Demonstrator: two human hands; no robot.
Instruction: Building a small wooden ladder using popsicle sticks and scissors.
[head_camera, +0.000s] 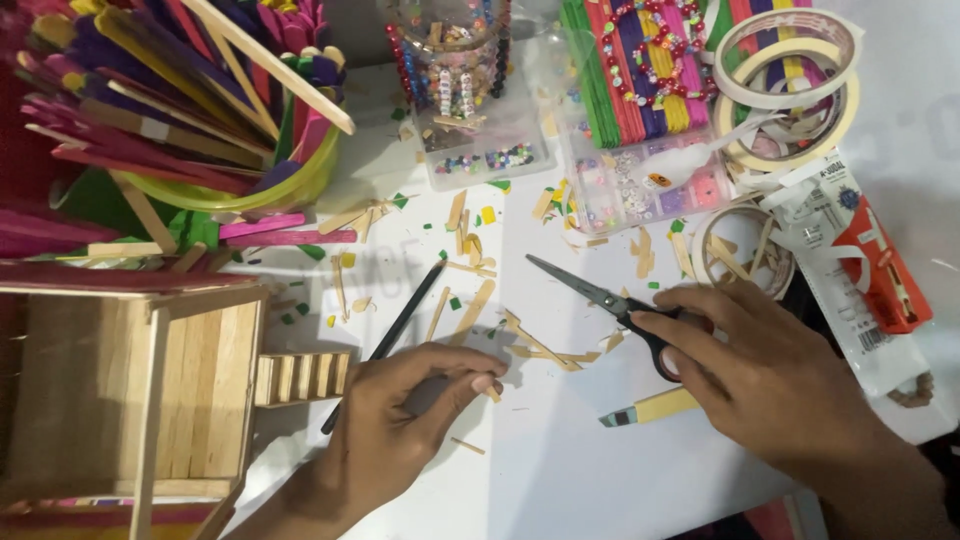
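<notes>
My left hand (400, 420) rests on the white table (560, 470), its fingertips pinched on a small wooden stick piece (492, 392). A black pencil (395, 330) lies under and beyond that hand. My right hand (770, 375) lies over the black handles of a pair of scissors (590, 295), whose closed blades point up-left. A short stick piece with a dark tip (650, 408) sits just below the right hand. Cut stick scraps (540, 345) are scattered between the two hands.
A wooden stick house with small steps (200, 380) stands at left. A green bowl of coloured sticks (230, 190) is at top left. Bead boxes (640, 190), tape rolls (790, 90) and a packaged tool (870, 270) crowd the top and right.
</notes>
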